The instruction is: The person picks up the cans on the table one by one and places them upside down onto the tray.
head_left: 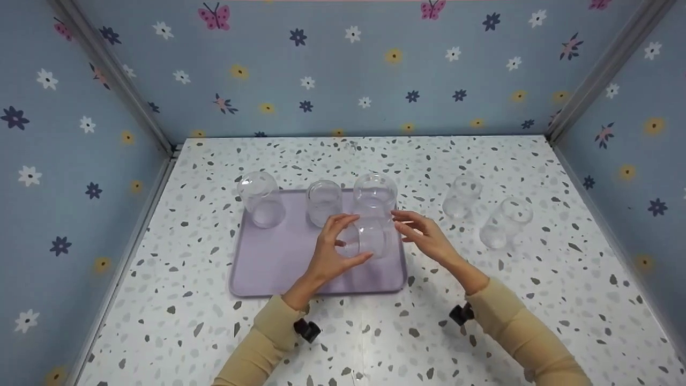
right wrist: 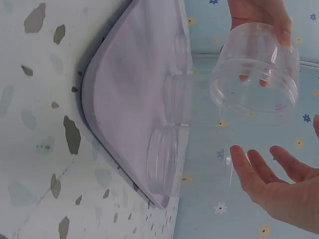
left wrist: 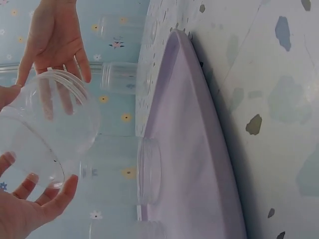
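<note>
My left hand (head_left: 328,253) grips a clear plastic jar (head_left: 372,241) around its base end, thumb on one side and fingers on the other. The jar lies sideways in the air above the purple tray (head_left: 284,262). Its threaded mouth, visible in the right wrist view, points toward my right hand (head_left: 429,238). That hand has loosely extended fingers close to the mouth; the right wrist view shows a gap between. Along the tray's far side stand three more clear jars: left (head_left: 266,212), middle (head_left: 323,203) and right (head_left: 375,187). Wrist views show threaded rims down on the tray.
On the speckled table to the right of the tray stand two clear jars, one farther back (head_left: 462,197) and one nearer (head_left: 505,224). Flower-patterned panels (head_left: 332,69) enclose the table at the back and both sides.
</note>
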Demonstrator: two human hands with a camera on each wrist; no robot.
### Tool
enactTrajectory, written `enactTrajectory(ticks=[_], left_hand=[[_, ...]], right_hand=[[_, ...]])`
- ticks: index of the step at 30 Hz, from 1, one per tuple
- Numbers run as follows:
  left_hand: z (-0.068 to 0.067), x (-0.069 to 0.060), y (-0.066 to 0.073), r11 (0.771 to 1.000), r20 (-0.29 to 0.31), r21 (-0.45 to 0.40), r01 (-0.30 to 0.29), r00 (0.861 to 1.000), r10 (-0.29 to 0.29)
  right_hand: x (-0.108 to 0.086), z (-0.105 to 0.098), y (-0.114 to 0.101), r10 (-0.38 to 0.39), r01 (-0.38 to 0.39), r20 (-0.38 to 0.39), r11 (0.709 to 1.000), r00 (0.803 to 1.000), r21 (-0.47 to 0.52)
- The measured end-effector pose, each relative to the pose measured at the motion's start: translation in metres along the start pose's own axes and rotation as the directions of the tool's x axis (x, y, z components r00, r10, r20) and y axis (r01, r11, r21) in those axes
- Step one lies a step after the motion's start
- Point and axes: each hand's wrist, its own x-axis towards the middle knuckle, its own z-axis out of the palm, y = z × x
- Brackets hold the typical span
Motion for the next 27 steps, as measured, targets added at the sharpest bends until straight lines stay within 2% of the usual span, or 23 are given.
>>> enactTrajectory(ticks=[4,8,13,16,21,27], left_hand=[[-0.005,-0.004,0.000,0.997,-0.028,0.052,0.053,0.998,-0.052],[-0.011,-0.008,0.002,0.988,-0.034,0.132,0.080,0.997,-0.076],[-0.021,-0.012,0.002,0.958,-0.026,0.266,0.108,0.994,-0.105],[-0.027,-0.015,0.003,0.934,-0.016,0.325,0.147,0.989,-0.150],[-0.039,-0.019,0.004,0.894,-0.002,0.398,0.203,0.975,-0.221],[-0.054,-0.022,0.005,0.847,-0.003,0.466,0.255,0.958,-0.287]], right_hand=[[-0.002,-0.003,-0.020,-0.016,0.014,-0.011,0.989,1.000,-0.145],[0.001,-0.009,-0.024,-0.027,0.020,-0.030,0.976,0.999,-0.217],[0.012,-0.022,-0.003,-0.072,0.057,-0.044,0.961,0.996,-0.270],[0.018,-0.031,0.008,-0.080,0.063,-0.044,0.949,0.996,-0.309],[0.024,-0.046,0.011,-0.058,0.045,-0.019,0.910,0.998,-0.413],[0.031,-0.064,0.009,-0.075,0.056,-0.012,0.829,0.997,-0.556]])
